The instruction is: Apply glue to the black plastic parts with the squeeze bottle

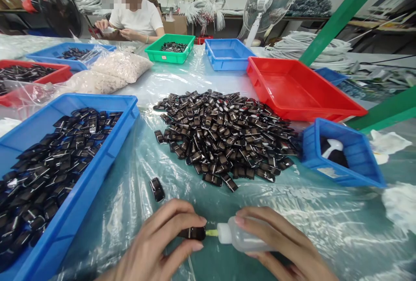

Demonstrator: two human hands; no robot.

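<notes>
Between the thumb and fingers of my left hand (165,240) is a small black casing (196,233), partly covered by the fingers. My right hand (279,242) is closed around a translucent squeeze bottle (248,235) lying on its side. Its yellowish nozzle tip (212,232) points left and meets, or nearly meets, the casing's right end. One loose black casing (157,189) lies on the plastic-covered table just beyond my left hand. A large heap of similar casings (224,133) spreads out past both hands.
A blue tray (107,177) of black casings stands at the left. At the right are a small blue bin (344,177) with a white-and-black object inside and a red tray (305,92). Green (170,55) and blue (227,60) trays stand farther back. Across the table sits a person (136,21).
</notes>
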